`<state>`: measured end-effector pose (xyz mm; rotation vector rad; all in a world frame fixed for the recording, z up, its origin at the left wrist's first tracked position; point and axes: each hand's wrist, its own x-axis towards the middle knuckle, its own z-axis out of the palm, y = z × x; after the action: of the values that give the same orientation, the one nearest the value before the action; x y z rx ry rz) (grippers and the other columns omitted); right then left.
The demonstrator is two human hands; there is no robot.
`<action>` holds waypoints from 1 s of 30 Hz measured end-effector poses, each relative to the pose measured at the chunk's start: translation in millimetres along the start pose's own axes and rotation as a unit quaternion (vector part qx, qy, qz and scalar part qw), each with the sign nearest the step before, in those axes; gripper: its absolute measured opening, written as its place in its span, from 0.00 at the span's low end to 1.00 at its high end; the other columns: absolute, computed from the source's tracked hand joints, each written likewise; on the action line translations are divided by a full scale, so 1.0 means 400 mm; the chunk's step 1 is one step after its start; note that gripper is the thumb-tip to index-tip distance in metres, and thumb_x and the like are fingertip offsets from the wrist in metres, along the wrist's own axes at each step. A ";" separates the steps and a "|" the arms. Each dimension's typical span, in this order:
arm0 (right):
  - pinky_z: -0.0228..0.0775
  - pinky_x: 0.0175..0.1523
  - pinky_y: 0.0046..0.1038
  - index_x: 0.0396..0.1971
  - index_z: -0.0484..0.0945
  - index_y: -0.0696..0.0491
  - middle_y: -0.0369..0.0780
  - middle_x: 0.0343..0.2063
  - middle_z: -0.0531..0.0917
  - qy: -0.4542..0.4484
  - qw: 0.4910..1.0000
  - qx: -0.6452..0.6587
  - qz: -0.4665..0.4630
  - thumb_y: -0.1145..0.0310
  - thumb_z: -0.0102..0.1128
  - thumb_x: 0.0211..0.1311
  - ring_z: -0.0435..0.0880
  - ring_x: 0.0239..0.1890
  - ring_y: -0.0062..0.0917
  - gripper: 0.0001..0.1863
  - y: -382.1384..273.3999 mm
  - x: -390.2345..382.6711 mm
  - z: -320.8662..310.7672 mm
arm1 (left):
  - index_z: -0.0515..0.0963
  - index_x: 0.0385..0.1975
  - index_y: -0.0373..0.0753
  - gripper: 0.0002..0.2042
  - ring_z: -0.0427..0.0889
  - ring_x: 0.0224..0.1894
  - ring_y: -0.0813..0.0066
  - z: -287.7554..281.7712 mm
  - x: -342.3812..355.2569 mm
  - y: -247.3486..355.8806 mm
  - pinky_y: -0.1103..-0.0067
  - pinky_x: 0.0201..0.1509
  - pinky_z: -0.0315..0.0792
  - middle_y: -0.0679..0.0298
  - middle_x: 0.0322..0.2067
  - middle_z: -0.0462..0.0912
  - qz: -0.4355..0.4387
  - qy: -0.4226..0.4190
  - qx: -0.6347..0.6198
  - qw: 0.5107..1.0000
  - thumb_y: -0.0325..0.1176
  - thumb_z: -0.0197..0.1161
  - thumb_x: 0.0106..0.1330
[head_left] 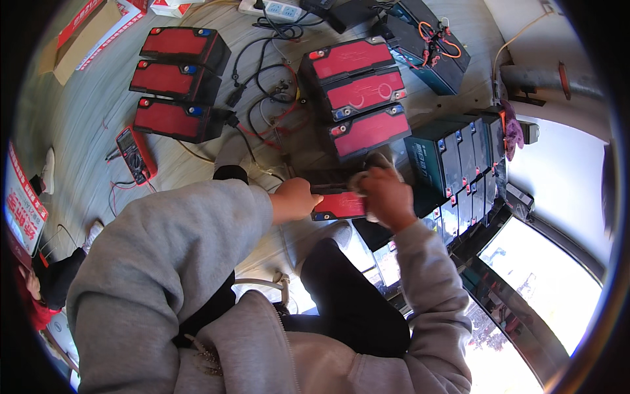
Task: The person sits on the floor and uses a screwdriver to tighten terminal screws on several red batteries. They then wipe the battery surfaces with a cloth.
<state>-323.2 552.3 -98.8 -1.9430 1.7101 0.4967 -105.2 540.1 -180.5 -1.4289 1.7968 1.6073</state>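
In front of me, between my knees, is a black battery with a red top (340, 205). My left hand (295, 199) is closed at its left end, the thumb at the edge. My right hand (388, 197) is wrapped round a crumpled greyish-white cloth (358, 183) at the battery's right end, hiding that part. The hand is a little blurred. Just beyond stands a row of three red-topped batteries (366, 90). Their tops show light scuffs and round smears.
Three more red-topped batteries (176, 117) stand at the left, by a red multimeter (135, 156). Tangled cables (266, 79) run to a power strip (270, 9). Stacked dark teal batteries (436, 157) line the right. An opened carton (85, 43) lies far left; another person's shoe (93, 235) shows left.
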 end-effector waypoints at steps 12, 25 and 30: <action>0.72 0.52 0.42 0.41 0.82 0.46 0.38 0.40 0.79 0.000 0.997 0.071 -0.043 0.73 0.52 0.59 0.77 0.50 0.40 0.13 -0.021 0.046 0.027 | 0.82 0.23 0.35 0.19 0.85 0.25 0.66 -0.014 0.012 0.009 0.68 0.33 0.75 0.60 0.20 0.84 -0.020 -0.031 -0.029 0.999 0.47 0.63 0.66; 0.74 0.50 0.40 0.39 0.85 0.44 0.40 0.40 0.81 0.025 0.997 -0.003 0.076 0.72 0.54 0.57 0.78 0.49 0.40 0.13 0.014 0.034 0.009 | 0.83 0.28 0.33 0.12 0.85 0.27 0.74 -0.018 0.076 -0.069 0.73 0.32 0.76 0.62 0.26 0.86 0.033 -0.159 0.015 0.987 0.37 0.63 0.66; 0.74 0.47 0.39 0.36 0.84 0.45 0.38 0.41 0.81 0.013 0.997 -0.037 -0.063 0.75 0.57 0.54 0.77 0.46 0.40 0.13 -0.017 0.031 0.042 | 0.85 0.33 0.35 0.10 0.86 0.31 0.68 -0.070 0.123 -0.142 0.70 0.36 0.77 0.60 0.30 0.87 0.181 -0.131 0.170 0.960 0.33 0.60 0.62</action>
<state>-313.7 552.7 -118.5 -2.1042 1.5923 0.4966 -70.0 501.9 -241.2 -0.7312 2.1246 1.4640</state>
